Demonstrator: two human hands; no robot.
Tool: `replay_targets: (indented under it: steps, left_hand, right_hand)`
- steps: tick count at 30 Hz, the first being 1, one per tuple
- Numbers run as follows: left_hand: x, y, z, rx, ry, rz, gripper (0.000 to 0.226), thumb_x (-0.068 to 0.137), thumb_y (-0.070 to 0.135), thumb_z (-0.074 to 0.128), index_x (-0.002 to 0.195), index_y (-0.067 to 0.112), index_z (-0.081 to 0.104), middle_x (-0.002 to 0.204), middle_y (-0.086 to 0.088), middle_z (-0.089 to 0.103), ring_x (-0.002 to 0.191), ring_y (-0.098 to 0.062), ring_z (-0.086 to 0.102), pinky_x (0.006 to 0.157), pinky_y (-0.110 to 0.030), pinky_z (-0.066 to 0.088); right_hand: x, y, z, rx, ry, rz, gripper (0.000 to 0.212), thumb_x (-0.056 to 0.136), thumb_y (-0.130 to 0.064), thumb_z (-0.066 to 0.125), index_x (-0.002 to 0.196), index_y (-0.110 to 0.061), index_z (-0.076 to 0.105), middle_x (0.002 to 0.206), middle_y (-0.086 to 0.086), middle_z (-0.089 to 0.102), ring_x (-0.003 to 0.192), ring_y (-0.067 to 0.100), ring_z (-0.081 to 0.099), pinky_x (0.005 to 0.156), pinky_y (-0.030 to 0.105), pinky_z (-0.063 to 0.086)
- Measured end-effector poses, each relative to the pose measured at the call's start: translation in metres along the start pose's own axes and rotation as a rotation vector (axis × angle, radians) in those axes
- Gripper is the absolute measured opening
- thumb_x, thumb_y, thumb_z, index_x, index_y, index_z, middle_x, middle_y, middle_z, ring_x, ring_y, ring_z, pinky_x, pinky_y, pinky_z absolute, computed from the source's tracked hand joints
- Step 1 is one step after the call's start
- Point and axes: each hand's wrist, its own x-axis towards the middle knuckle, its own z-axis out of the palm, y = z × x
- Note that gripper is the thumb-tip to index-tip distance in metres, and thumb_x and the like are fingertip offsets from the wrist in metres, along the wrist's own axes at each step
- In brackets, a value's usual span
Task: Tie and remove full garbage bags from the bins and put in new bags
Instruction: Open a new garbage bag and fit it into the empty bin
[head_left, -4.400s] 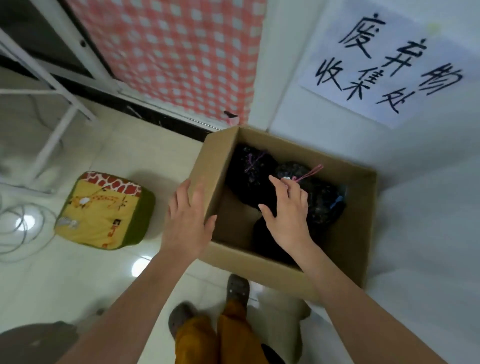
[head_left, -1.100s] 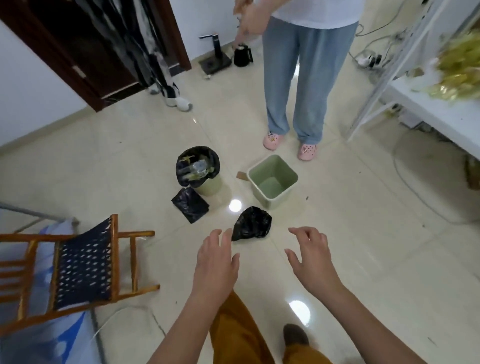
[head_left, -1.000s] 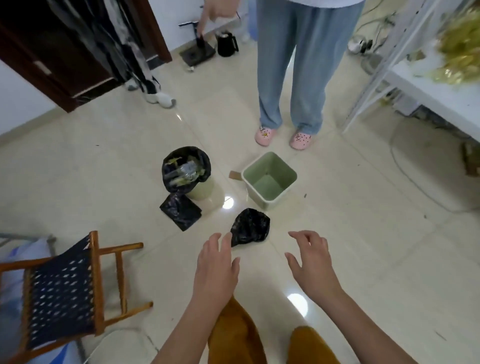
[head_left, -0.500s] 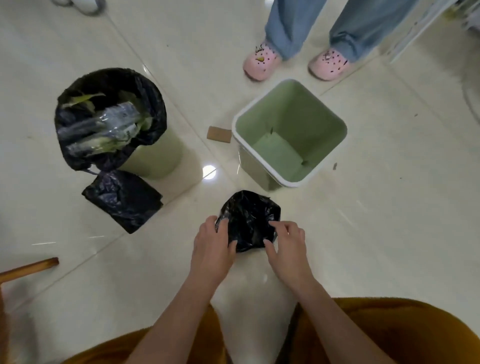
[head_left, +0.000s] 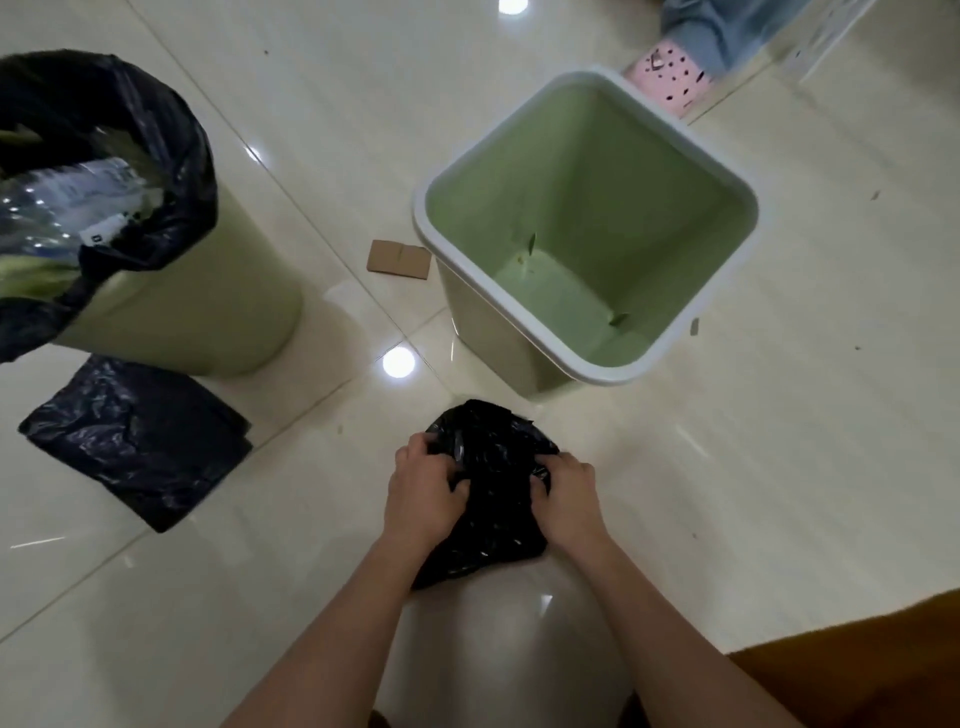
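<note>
A: Hands?
B: Both on the bag (head_left: 488, 493), a crumpled black one on the floor (head_left: 779, 467), just in front of the green bin (head_left: 587, 364). L hand (head_left: 423, 493) grips its left side, fingers curled into the plastic. R hand (head_left: 566, 496) does the same on the right side, fingers bunched in the folds.
A: Bag off the floor?
B: Can't tell, prob. resting on it.
A: Green bin?
B: Square, upright, white rim, no liner. A few small scraps at the bottom, otherwise bare inside.
A: Other bin?
B: Round bin (head_left: 197, 312) far left, upright, w/ a black liner (head_left: 171, 156) folded over its rim. Full: clear plastic and greenish stuff inside.
A: Anything else?
B: Folded bag (head_left: 135, 447), black, flat on the floor just in front of the round bin. Card scrap (head_left: 399, 260) betw. the two bins, near the green one. Pink shoe (head_left: 667, 83) and a jeans hem of a 2nd person right behind the green bin, top edge. Orange-brown trouser knee (head_left: 857, 660) of the wearer bottom right.
</note>
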Motion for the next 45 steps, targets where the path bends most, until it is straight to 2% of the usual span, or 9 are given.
replay_targets:
  steps: [9, 16, 25, 29, 32, 37, 39, 42, 45]
  left_hand:
    - [-0.02, -0.025, -0.105, -0.227, 0.087, -0.294, 0.012, 0.088, 0.013, 0.065, 0.087, 0.003, 0.071, 0.097, -0.011, 0.068, 0.094, -0.026, 0.062, 0.073, -0.028, 0.041]
    - [-0.043, -0.03, -0.176, -0.364, 0.194, -0.324, 0.014, 0.094, 0.008, 0.056, 0.088, 0.006, 0.069, 0.091, -0.014, 0.07, 0.091, -0.032, 0.064, 0.085, -0.039, 0.05]
    - [-0.057, -0.034, -0.201, -0.376, 0.254, -0.321, 0.023, 0.09, 0.019, 0.065, 0.079, 0.01, 0.048, 0.084, -0.014, 0.057, 0.084, -0.032, 0.057, 0.075, -0.04, 0.045]
    - [-0.056, -0.019, -0.208, -0.251, 0.162, -0.194, 0.023, 0.091, 0.038, 0.062, 0.089, 0.015, 0.068, 0.099, -0.003, 0.064, 0.098, -0.021, 0.059, 0.086, -0.034, 0.047]
    - [-0.061, -0.003, -0.215, -0.421, 0.025, -0.082, 0.028, 0.079, 0.051, 0.071, 0.076, 0.024, 0.075, 0.079, 0.008, 0.073, 0.081, -0.007, 0.068, 0.069, -0.022, 0.049]
    - [-0.058, -0.001, -0.214, -0.422, -0.211, -0.021, 0.044, 0.052, 0.059, 0.083, 0.087, 0.035, 0.071, 0.09, 0.022, 0.07, 0.078, 0.014, 0.062, 0.054, -0.002, 0.042]
    - [-0.052, -0.004, -0.212, -0.371, -0.171, -0.023, 0.023, 0.068, 0.042, 0.084, 0.084, 0.035, 0.069, 0.102, 0.014, 0.067, 0.089, 0.007, 0.059, 0.061, -0.01, 0.045]
    - [-0.046, 0.0, -0.209, -0.412, -0.116, 0.007, 0.016, 0.086, 0.024, 0.071, 0.071, 0.023, 0.066, 0.083, -0.007, 0.071, 0.078, -0.025, 0.067, 0.072, -0.034, 0.051]
    - [-0.041, 0.007, -0.21, -0.432, -0.006, 0.025, 0.023, 0.093, 0.02, 0.062, 0.07, 0.018, 0.059, 0.064, 0.004, 0.062, 0.061, -0.015, 0.055, 0.063, -0.031, 0.044]
  right_hand:
    - [-0.035, -0.049, -0.042, -0.021, -0.2, -0.355, 0.031, 0.092, -0.007, 0.048, 0.117, -0.011, 0.067, 0.115, 0.01, 0.058, 0.106, 0.03, 0.051, 0.091, 0.033, 0.043]
    - [-0.052, -0.108, -0.07, 0.03, -0.211, -0.61, 0.043, 0.082, 0.007, 0.054, 0.121, -0.007, 0.065, 0.117, 0.009, 0.058, 0.11, 0.021, 0.055, 0.092, 0.017, 0.04]
    - [-0.051, -0.135, -0.08, -0.073, -0.068, -0.803, 0.015, 0.089, -0.024, 0.064, 0.101, -0.024, 0.074, 0.107, -0.008, 0.045, 0.098, 0.013, 0.04, 0.081, 0.032, 0.048]
    - [-0.046, -0.143, -0.088, -0.067, -0.092, -0.787, 0.016, 0.09, -0.033, 0.064, 0.094, -0.022, 0.074, 0.117, -0.012, 0.046, 0.104, 0.01, 0.039, 0.086, 0.031, 0.047]
    - [-0.043, -0.148, -0.094, -0.02, -0.083, -0.733, 0.027, 0.09, -0.034, 0.064, 0.077, -0.012, 0.071, 0.117, -0.006, 0.051, 0.104, 0.013, 0.041, 0.085, 0.023, 0.039]
    - [-0.041, -0.157, -0.106, 0.111, -0.12, -0.538, 0.038, 0.095, -0.033, 0.057, 0.066, -0.009, 0.056, 0.064, 0.003, 0.054, 0.064, 0.018, 0.048, 0.062, 0.032, 0.037]
    - [-0.039, -0.159, -0.11, 0.198, -0.147, -0.498, 0.038, 0.098, -0.03, 0.054, 0.069, -0.006, 0.054, 0.062, 0.003, 0.048, 0.06, 0.016, 0.043, 0.059, 0.032, 0.034]
    - [-0.038, -0.159, -0.115, 0.273, -0.175, -0.488, 0.039, 0.099, -0.029, 0.052, 0.078, 0.004, 0.056, 0.065, 0.007, 0.047, 0.061, 0.017, 0.041, 0.059, 0.032, 0.032]
    - [-0.038, -0.156, -0.12, 0.328, -0.175, -0.519, 0.032, 0.097, -0.031, 0.055, 0.084, -0.002, 0.061, 0.067, 0.005, 0.054, 0.062, 0.016, 0.047, 0.062, 0.032, 0.039]
